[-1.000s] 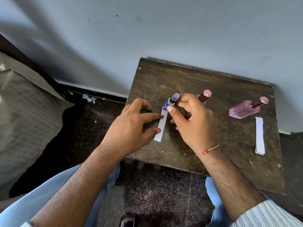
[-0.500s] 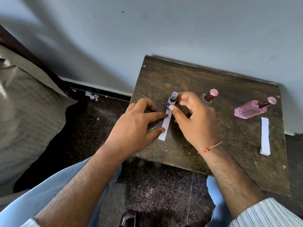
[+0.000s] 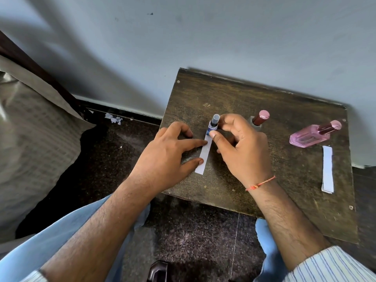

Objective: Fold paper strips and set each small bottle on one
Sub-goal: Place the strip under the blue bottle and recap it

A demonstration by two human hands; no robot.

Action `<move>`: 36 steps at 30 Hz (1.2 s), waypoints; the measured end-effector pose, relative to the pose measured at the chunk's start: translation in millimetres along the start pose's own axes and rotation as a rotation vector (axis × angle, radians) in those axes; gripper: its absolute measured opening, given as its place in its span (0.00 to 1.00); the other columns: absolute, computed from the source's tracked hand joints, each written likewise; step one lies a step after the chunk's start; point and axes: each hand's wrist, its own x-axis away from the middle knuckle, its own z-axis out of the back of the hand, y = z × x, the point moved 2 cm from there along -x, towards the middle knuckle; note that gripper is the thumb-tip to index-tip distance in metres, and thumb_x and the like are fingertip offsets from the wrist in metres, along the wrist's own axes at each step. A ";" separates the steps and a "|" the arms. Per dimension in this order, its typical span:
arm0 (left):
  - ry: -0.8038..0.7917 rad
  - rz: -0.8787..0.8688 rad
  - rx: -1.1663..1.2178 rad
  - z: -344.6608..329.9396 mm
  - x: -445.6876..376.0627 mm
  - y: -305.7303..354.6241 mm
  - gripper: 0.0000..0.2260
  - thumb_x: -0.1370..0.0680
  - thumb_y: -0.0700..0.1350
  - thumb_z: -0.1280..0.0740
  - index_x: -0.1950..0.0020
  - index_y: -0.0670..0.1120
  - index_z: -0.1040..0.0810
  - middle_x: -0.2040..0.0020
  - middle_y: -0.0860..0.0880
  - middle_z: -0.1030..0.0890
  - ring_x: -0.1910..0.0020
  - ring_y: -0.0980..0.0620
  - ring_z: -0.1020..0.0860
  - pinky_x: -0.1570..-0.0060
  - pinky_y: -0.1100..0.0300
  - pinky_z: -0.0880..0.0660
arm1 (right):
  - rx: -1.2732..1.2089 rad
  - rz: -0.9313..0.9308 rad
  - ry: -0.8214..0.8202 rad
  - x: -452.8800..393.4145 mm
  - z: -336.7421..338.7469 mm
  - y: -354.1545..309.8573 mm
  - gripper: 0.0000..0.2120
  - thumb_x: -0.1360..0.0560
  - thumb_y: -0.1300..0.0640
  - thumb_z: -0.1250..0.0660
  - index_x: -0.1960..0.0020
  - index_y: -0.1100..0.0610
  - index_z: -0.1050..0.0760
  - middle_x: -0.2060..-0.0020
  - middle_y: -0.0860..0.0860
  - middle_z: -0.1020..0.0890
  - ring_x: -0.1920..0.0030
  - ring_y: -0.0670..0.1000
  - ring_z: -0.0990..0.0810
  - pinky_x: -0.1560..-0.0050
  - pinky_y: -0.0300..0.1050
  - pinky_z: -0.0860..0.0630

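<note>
A white paper strip [image 3: 204,156] lies on the dark wooden table [image 3: 234,94]. My left hand [image 3: 166,157] presses its fingertips on the strip's left edge. A small blue bottle [image 3: 213,125] with a grey cap stands upright on the strip's far end, pinched between the thumb and fingers of my right hand [image 3: 240,147]. Behind my right hand stands a bottle with a pink cap [image 3: 261,118]. A pink perfume bottle [image 3: 311,135] lies on its side at the right. Below it rests a folded paper strip [image 3: 327,171].
The table stands against a pale wall [image 3: 223,37]. A cushion [image 3: 30,129] sits at the left beside dark speckled floor [image 3: 193,231]. Paper scraps [image 3: 114,119] lie on the floor by the wall. My knees in blue trousers [image 3: 61,237] are under the table's near edge.
My right hand has brought the blue bottle from a tilt to upright on the far end of the strip. My left hand stays pressed on the strip.
</note>
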 end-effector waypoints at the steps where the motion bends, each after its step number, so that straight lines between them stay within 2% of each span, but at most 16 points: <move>1: 0.000 -0.001 0.001 0.3 0.0 0.0 0.23 0.21 0.62 0.27 0.26 0.65 0.21 0.33 0.57 0.29 0.35 0.52 0.27 0.34 0.50 0.21 | 0.002 -0.002 -0.001 -0.1 -0.1 0.3 0.13 0.21 0.57 0.22 0.38 0.51 0.18 0.46 0.44 0.10 0.53 0.45 0.10 0.51 0.54 0.13; 12: -0.012 -0.006 -0.003 1.8 -0.1 0.9 0.23 0.21 0.63 0.28 0.26 0.65 0.21 0.34 0.58 0.30 0.35 0.53 0.28 0.32 0.51 0.22 | 0.019 0.002 -0.010 0.7 1.6 0.6 0.16 0.22 0.57 0.22 0.36 0.51 0.19 0.43 0.46 0.11 0.52 0.46 0.10 0.50 0.52 0.13; 16: -0.015 -0.013 -0.004 2.8 -0.3 2.4 0.23 0.22 0.63 0.28 0.26 0.65 0.21 0.34 0.58 0.29 0.34 0.53 0.28 0.33 0.51 0.21 | 0.043 0.003 -0.020 3.0 3.2 1.5 0.19 0.22 0.58 0.21 0.33 0.51 0.18 0.40 0.47 0.11 0.56 0.43 0.11 0.50 0.49 0.13; 19: -0.017 -0.012 0.003 4.4 -0.5 2.8 0.23 0.22 0.64 0.29 0.27 0.64 0.20 0.35 0.58 0.29 0.35 0.53 0.27 0.36 0.51 0.20 | 0.081 0.031 -0.016 6.8 7.2 -1.3 0.20 0.22 0.58 0.21 0.31 0.51 0.18 0.38 0.47 0.12 0.54 0.42 0.11 0.47 0.41 0.14; 21: 0.005 -0.014 0.029 5.9 -0.6 4.0 0.23 0.23 0.63 0.28 0.29 0.63 0.19 0.36 0.58 0.27 0.38 0.54 0.24 0.41 0.49 0.17 | 0.114 0.064 -0.001 9.9 11.0 -2.2 0.20 0.22 0.57 0.21 0.31 0.51 0.17 0.38 0.48 0.12 0.54 0.44 0.11 0.46 0.42 0.15; 24: 0.128 -0.003 0.142 12.1 -1.1 11.5 0.17 0.23 0.61 0.25 0.35 0.59 0.15 0.40 0.59 0.24 0.50 0.60 0.21 0.52 0.52 0.16 | 0.131 0.114 0.029 16.2 17.0 -0.8 0.17 0.23 0.57 0.20 0.35 0.51 0.16 0.42 0.45 0.11 0.60 0.46 0.12 0.52 0.48 0.14; 27: 0.245 0.005 0.199 19.6 -2.3 23.9 0.09 0.21 0.59 0.26 0.44 0.57 0.14 0.46 0.60 0.21 0.60 0.57 0.21 0.60 0.53 0.18 | 0.140 0.145 0.069 22.3 25.6 1.4 0.11 0.23 0.56 0.20 0.42 0.53 0.14 0.51 0.41 0.12 0.65 0.45 0.16 0.60 0.47 0.17; 30: 0.321 -0.027 0.201 23.7 -2.5 34.4 0.07 0.20 0.56 0.27 0.52 0.54 0.15 0.54 0.59 0.21 0.65 0.54 0.24 0.65 0.53 0.22 | 0.146 0.158 0.109 27.5 35.0 2.2 0.07 0.24 0.56 0.19 0.51 0.55 0.16 0.63 0.33 0.22 0.70 0.45 0.22 0.66 0.45 0.23; 34: 0.355 -0.089 0.244 22.2 -3.5 46.9 0.09 0.18 0.53 0.27 0.56 0.51 0.17 0.61 0.60 0.24 0.67 0.56 0.26 0.67 0.56 0.27 | 0.142 0.139 0.134 32.3 49.3 8.6 0.12 0.24 0.55 0.18 0.56 0.56 0.21 0.67 0.43 0.21 0.71 0.51 0.22 0.68 0.50 0.24; 36: 0.349 -0.112 0.263 18.7 -4.6 53.0 0.10 0.17 0.52 0.27 0.56 0.50 0.17 0.62 0.60 0.24 0.67 0.58 0.27 0.67 0.58 0.28 | 0.138 0.126 0.145 34.7 57.3 13.2 0.13 0.24 0.55 0.18 0.56 0.56 0.22 0.68 0.45 0.21 0.70 0.49 0.22 0.67 0.49 0.24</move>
